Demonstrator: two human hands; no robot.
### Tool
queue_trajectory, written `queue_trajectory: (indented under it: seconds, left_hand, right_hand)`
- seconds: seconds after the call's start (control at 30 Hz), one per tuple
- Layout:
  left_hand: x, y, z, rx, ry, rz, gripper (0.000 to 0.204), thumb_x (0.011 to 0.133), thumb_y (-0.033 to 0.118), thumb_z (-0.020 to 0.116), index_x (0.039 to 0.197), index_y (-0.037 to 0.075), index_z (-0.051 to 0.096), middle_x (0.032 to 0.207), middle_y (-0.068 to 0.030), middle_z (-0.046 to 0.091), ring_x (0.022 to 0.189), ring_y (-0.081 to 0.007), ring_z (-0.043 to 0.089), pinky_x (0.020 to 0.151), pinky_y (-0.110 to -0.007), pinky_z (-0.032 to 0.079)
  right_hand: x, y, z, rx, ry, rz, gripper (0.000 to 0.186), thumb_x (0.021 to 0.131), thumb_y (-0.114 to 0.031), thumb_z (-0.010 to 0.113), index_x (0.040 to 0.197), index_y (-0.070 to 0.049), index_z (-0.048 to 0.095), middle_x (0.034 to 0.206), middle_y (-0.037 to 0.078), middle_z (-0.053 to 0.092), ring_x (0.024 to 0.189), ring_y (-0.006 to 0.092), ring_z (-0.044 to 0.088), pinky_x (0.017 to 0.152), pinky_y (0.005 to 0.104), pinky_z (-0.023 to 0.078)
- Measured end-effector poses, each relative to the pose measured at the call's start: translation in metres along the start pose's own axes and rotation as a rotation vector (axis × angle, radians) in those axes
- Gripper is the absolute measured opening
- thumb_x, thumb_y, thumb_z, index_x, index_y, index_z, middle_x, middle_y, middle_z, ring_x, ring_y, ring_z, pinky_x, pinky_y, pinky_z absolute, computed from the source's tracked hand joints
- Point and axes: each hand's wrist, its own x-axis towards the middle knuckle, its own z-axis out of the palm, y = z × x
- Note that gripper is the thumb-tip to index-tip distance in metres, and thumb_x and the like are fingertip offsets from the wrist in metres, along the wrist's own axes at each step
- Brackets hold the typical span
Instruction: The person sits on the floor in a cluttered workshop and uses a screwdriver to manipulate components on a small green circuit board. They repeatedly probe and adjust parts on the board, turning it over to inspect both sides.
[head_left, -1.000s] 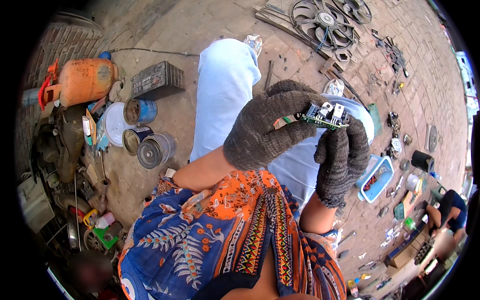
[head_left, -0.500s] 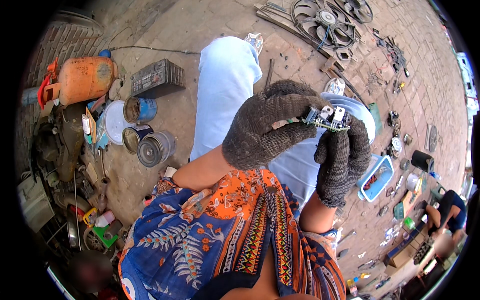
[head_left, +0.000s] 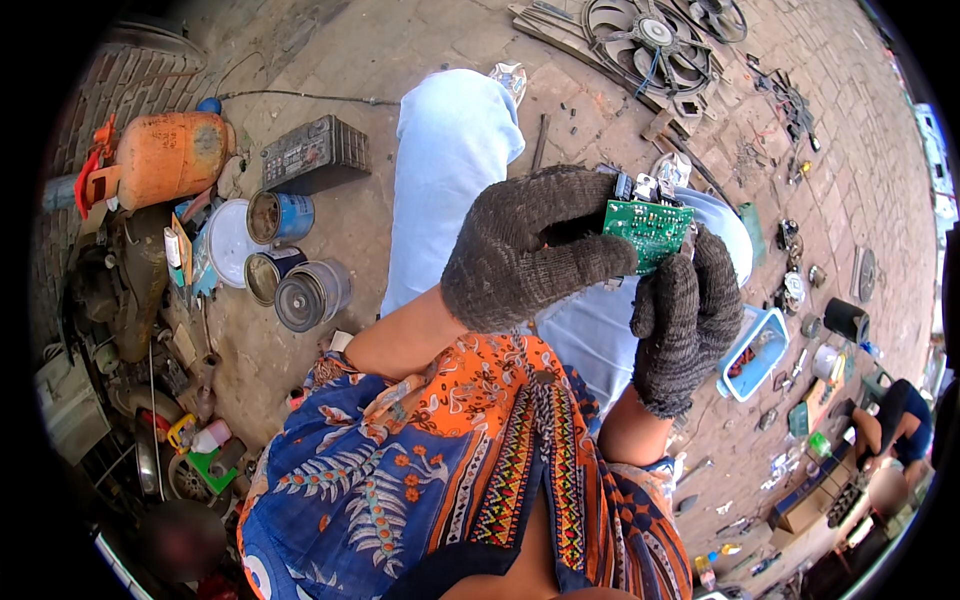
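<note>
A small green circuit board [head_left: 648,232] is held up over my lap, its soldered face turned toward me. Silver and dark components stick out along its far edge. My left hand [head_left: 545,245], in a dark knitted glove, pinches the board's left side between thumb and fingers. At the right edge and lower corner, my gloved right hand [head_left: 690,320] grips it with bent fingers. Most of the board's component side is hidden.
An orange gas cylinder [head_left: 170,160], a black battery [head_left: 315,155] and several cans [head_left: 312,297] stand at left. Radiator fans [head_left: 655,35] lie far right of centre. A blue basin [head_left: 755,355] sits right of my right hand; another person [head_left: 895,430] crouches farther right.
The circuit board has been tilted, so its green soldered face shows now instead of its edge and components. My left fingers have shifted slightly along it.
</note>
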Motion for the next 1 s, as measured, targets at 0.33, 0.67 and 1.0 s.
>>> queue_trajectory:
  seconds: [0.33,0.67,1.0]
  left_hand:
    - [0.002,-0.005,-0.002,0.163,-0.055,0.101,0.040,0.076,0.018,0.073,0.108,-0.004,0.060,0.094,-0.0135,0.066,0.081,-0.0188,0.066,0.070,-0.029,0.054]
    - [0.001,-0.008,-0.001,0.064,-0.028,0.023,0.041,0.077,0.019,0.073,0.108,-0.004,0.060,0.093,-0.0138,0.066,0.081,-0.0173,0.066,0.070,-0.028,0.053]
    - [0.003,-0.014,-0.004,0.135,-0.027,0.070,0.036,0.081,0.017,0.068,0.109,-0.003,0.059,0.091,-0.0134,0.066,0.079,-0.0166,0.066,0.069,-0.027,0.053]
  right_hand:
    - [-0.003,0.004,-0.002,0.011,0.060,0.068,0.030,0.085,-0.005,0.062,0.113,0.005,0.056,0.068,0.005,0.059,0.046,0.0071,0.048,0.041,0.0218,0.036]
    - [-0.002,0.005,-0.001,0.031,0.062,0.063,0.031,0.085,-0.003,0.062,0.114,0.005,0.055,0.069,0.006,0.059,0.046,0.0071,0.049,0.041,0.0213,0.037]
    - [-0.002,0.005,0.001,0.041,0.027,0.074,0.030,0.086,-0.004,0.061,0.114,0.004,0.055,0.069,0.006,0.059,0.046,0.0076,0.048,0.041,0.0215,0.036]
